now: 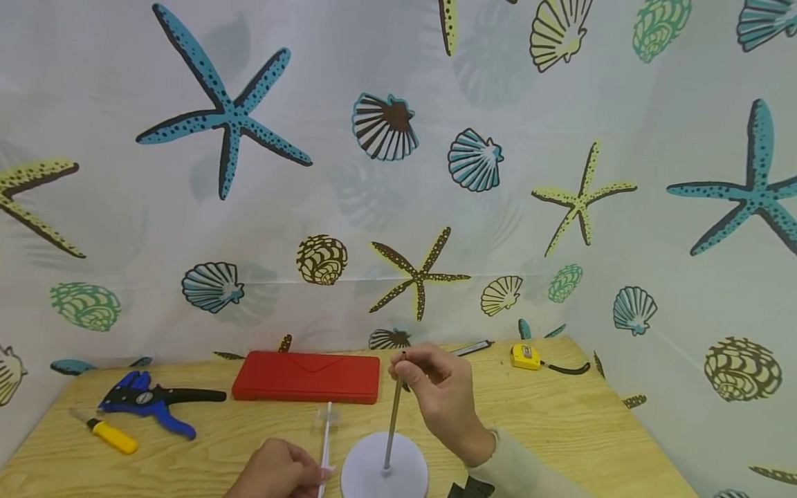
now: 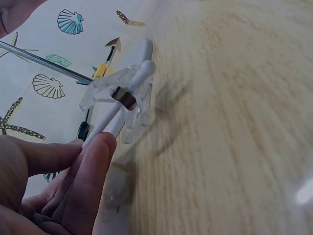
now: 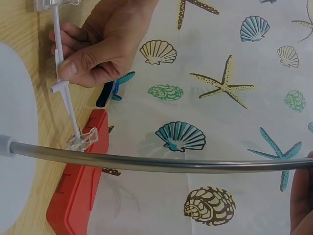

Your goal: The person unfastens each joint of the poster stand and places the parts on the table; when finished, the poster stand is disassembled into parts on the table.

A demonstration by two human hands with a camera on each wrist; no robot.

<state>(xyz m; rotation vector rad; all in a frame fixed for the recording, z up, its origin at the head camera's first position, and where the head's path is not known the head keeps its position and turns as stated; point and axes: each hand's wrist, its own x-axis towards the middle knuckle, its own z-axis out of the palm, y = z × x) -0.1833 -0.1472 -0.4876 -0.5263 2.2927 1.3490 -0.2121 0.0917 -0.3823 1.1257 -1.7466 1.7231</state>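
Observation:
A round white base stands at the table's front, with a thin metal rod rising from a collar at its middle. My right hand pinches the rod's upper end between thumb and fingers; the rod leans slightly right in the head view. Left of the base, my left hand pinches a white plastic stick between thumb and fingertips. Transparent clips sit at both ends of this stick; one clip has a small metal spring band, and the other clip points toward the red case.
Behind the hands lies a red case. To the left are blue-and-black wire strippers and a yellow-handled screwdriver. A yellow tape measure and a slim grey tool lie at the back right. Shell-printed cloth walls the table.

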